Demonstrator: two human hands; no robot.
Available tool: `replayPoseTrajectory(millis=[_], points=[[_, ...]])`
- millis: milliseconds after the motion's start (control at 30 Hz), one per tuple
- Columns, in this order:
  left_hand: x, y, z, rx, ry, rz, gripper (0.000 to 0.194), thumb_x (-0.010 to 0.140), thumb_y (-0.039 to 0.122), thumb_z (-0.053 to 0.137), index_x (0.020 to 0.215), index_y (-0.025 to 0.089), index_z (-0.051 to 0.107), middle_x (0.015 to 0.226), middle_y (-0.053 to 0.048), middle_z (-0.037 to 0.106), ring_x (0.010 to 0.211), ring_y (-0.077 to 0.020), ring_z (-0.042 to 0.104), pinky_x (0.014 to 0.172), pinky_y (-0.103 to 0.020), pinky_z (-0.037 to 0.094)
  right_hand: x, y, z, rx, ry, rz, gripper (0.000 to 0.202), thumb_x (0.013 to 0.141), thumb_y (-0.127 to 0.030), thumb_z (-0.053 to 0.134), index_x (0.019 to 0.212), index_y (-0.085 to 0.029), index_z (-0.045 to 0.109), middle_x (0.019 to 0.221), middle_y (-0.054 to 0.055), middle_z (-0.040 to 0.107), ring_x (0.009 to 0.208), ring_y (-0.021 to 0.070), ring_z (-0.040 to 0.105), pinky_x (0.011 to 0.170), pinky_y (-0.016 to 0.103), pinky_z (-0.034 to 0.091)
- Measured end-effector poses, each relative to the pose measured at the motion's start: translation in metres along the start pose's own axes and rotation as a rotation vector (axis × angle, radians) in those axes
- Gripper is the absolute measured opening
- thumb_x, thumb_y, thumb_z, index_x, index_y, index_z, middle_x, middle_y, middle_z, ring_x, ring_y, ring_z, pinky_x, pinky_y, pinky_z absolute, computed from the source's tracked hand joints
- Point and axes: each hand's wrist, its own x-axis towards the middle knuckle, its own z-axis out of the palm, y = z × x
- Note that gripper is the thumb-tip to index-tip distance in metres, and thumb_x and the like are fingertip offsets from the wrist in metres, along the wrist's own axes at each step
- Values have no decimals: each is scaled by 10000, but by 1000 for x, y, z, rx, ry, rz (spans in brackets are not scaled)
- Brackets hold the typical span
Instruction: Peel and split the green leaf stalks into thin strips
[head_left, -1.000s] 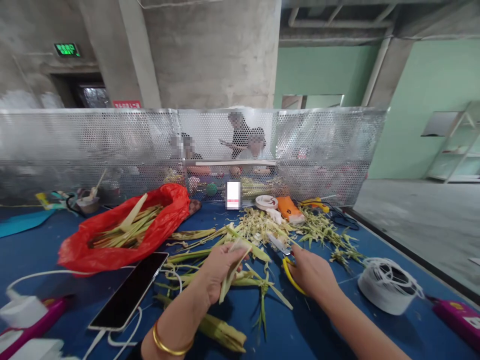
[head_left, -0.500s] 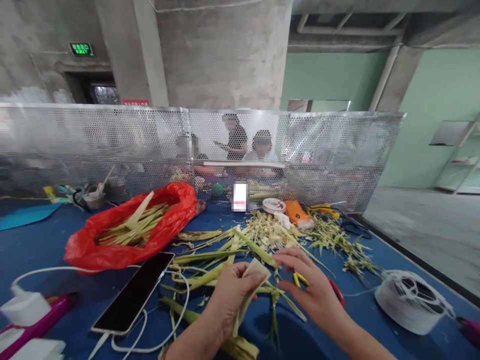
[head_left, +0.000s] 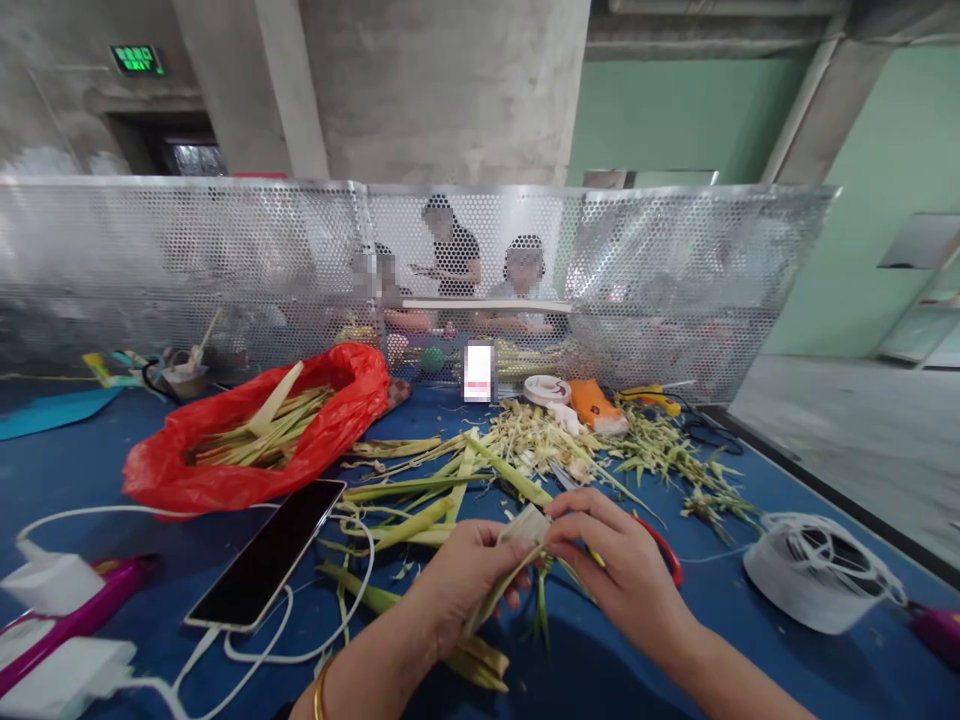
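A pale, folded husk leaf (head_left: 527,526) is pinched between the thumb and fingers of my left hand (head_left: 466,578), its lower end hanging below the palm. My right hand (head_left: 611,555) has its fingertips closed together at the leaf's right edge; the exact grip is partly hidden. Just beyond both hands, a long green leaf strip (head_left: 514,473) points toward me. Scissors with red handles (head_left: 666,552) lie partly under my right hand. More yellow-green leaves (head_left: 412,525) are spread on the blue table to the left of my hands.
A red plastic bag (head_left: 255,488) of leaf strips stands left, behind a phone (head_left: 266,560) on a white cable. Leaf scraps (head_left: 536,440), a tape roll (head_left: 546,389) and an orange packet (head_left: 594,405) lie ahead. A white cord spool (head_left: 799,590) sits right. A perforated metal screen (head_left: 660,260) separates seated people.
My right hand has moved left to the folded leaf, and its spread fingers have closed at the leaf's edge. My left hand still holds the leaf. The view has tilted down slightly.
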Motion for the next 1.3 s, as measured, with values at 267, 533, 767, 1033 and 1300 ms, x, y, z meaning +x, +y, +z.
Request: replayPoseTrajectory(millis=[267,533,767,1033,1300], points=[[4,0,-1,15,101,75,362,626,497,687,626,148,590,476,50,473,384,-54,364,415,-210,236,1,0,4,32,-27,70,105,855,-164,553,804,-209,633,1023,76,598,938,180,611,798,313,513],[1,4,-2,86,138,86,378,623,522,682,588,165,564,460,63,432,351,-42,255,398,-234,140,-1,-2,-1,8,-28,49,111,854,-169,546,785,-210,623,1039,83,594,889,182,607,754,315,508],[2,6,-1,146,231,169,365,662,515,644,578,187,506,446,83,361,380,-63,252,415,-235,173,3,-3,-3,125,-19,176,91,849,-235,573,908,-227,642,1157,88,581,1078,206,567,905,331,470],[0,5,0,425,242,307,239,726,364,599,595,165,613,458,54,436,451,-97,380,472,-223,261,0,7,7,290,18,475,159,800,-255,571,765,-198,715,760,31,715,694,174,642,639,275,505],[9,12,-21,-95,544,320,438,687,555,641,804,134,673,643,-6,569,508,-88,465,444,-187,319,5,18,-8,266,286,668,181,698,-324,653,783,-189,736,783,47,734,698,198,650,659,314,524]])
